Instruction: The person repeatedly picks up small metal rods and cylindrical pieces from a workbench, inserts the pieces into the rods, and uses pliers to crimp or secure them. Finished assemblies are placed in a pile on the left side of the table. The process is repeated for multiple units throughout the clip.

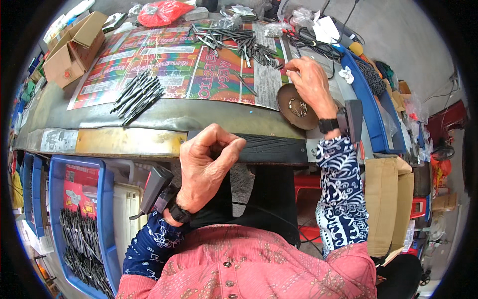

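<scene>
My left hand (206,159) is closed in front of the table's near edge, thumb pressed against the curled fingers. Whatever it might hold is hidden. At the right, my right hand (312,83) reaches over the far side of a round brown dish (286,102) with small metallic pieces (298,107) in it. Its thumb and forefinger are drawn together, and anything between them is too small to make out. Slender black rods (138,95) lie in a bundle on the left of the table. More dark rods (249,46) are scattered beyond, on a colourful printed sheet (169,74).
An open cardboard box (74,50) and a red plastic bag (163,12) stand at the back left. Below the table's left edge, a blue bin (105,209) holds many black rods. Another blue tray (373,109) and a cardboard box (381,204) are at right.
</scene>
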Demonstrator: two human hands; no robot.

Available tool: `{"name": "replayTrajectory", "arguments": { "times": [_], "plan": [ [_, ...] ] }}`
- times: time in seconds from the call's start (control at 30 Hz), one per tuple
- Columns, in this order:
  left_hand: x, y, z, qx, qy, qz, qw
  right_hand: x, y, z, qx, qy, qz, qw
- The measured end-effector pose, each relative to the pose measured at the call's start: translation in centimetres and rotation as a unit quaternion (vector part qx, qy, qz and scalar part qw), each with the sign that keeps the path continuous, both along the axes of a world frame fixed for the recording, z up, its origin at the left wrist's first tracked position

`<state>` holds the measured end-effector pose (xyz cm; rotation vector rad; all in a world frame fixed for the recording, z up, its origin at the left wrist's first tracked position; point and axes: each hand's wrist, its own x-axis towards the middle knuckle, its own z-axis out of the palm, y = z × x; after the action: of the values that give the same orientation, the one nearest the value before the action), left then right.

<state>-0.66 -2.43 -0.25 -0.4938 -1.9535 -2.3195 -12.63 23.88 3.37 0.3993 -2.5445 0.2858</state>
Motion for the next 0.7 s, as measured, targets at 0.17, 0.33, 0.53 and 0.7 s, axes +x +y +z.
{"name": "replayTrajectory", "arguments": {
  "times": [0.17,0.33,0.53,0.7],
  "plan": [
    [-0.3,-0.2,-0.1,-0.017,-0.008,-0.009,1.0,-4.0,1.4,-1.6,0.094,0.0,-0.021,0.995],
    [-0.5,-0.3,0.2,-0.072,0.052,0.017,0.996,-5.9,2.0,-2.9,0.125,-0.012,-0.025,0.992],
    [-0.4,-0.4,0.2,-0.094,0.058,0.012,0.994,-6.3,2.5,-2.8,0.073,-0.062,-0.001,0.995],
    [-0.4,-0.2,0.0,-0.09,0.063,0.024,0.994,-5.6,2.0,-2.0,0.068,-0.086,-0.014,0.994]
  ]
}}
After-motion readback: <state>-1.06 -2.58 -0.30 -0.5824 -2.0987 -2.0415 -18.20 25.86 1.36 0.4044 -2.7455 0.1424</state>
